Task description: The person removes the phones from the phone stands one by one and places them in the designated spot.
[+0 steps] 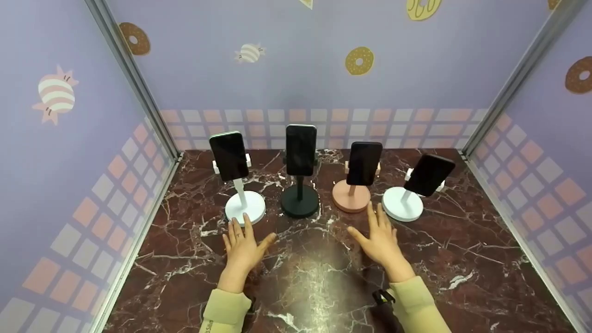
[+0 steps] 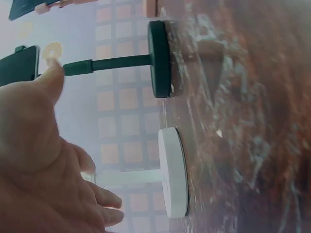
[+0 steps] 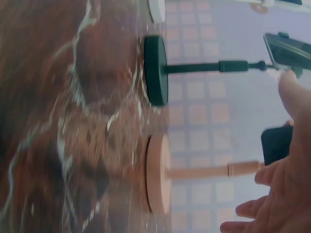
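We count four phones [image 1: 301, 150] on four stands [image 1: 299, 203] across the table [image 1: 185, 259], left hand [image 1: 243, 252] and right hand [image 1: 382, 243] nearby, fingers [image 1: 373, 221] spread; lettering [image 1: 209, 326] on the left sleeve [image 1: 226, 306] we cannot read.

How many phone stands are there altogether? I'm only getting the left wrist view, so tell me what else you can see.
Observer: Four, in a rough row: the left white stand, the black stand, the pink stand and the right white stand.
Operator: Is the right hand holding anything?
Observer: No, the head view shows it empty, with its fingers extended.
Operator: What's on top of the left white stand? I can't make it out.
Observer: A phone, its screen dark.
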`<state>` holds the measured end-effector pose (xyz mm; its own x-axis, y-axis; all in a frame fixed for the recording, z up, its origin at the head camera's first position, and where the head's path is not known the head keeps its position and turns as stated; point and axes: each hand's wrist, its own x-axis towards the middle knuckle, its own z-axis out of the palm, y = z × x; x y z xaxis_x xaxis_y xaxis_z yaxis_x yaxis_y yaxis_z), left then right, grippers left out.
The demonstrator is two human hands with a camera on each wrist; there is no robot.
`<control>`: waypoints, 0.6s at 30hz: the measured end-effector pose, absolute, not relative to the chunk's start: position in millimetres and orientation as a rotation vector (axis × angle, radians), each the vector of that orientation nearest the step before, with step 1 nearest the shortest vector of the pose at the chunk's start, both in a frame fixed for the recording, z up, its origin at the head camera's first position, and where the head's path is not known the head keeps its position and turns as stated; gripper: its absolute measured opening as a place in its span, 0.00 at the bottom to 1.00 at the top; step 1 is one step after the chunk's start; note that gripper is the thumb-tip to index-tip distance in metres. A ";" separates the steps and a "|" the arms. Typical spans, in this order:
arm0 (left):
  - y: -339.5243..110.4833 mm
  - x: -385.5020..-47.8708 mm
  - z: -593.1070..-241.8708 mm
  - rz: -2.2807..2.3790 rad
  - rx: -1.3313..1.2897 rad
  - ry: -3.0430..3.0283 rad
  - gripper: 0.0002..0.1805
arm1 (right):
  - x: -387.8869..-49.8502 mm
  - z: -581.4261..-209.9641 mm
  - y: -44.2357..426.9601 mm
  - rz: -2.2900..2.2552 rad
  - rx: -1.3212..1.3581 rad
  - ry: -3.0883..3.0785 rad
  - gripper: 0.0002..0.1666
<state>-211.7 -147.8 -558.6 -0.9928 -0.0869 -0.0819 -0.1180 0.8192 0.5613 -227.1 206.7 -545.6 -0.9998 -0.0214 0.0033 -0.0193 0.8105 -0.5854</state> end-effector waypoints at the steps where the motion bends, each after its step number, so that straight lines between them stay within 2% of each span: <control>1: -148.4 -213.4 -557.3 0.954 -0.180 2.936 0.58 | -228.3 -544.9 203.4 -0.997 -0.043 2.985 0.59; 8: -155.1 -224.7 -550.8 1.369 -0.336 2.910 0.56 | -237.9 -536.9 179.7 -1.238 -0.136 2.950 0.50; 11: -160.6 -229.1 -547.3 1.557 -0.371 2.904 0.51 | -242.1 -531.2 168.4 -1.361 -0.196 2.928 0.46; 18: -172.0 -236.1 -533.7 1.869 -0.438 2.892 0.58 | -252.9 -513.2 139.2 -1.609 -0.330 2.840 0.37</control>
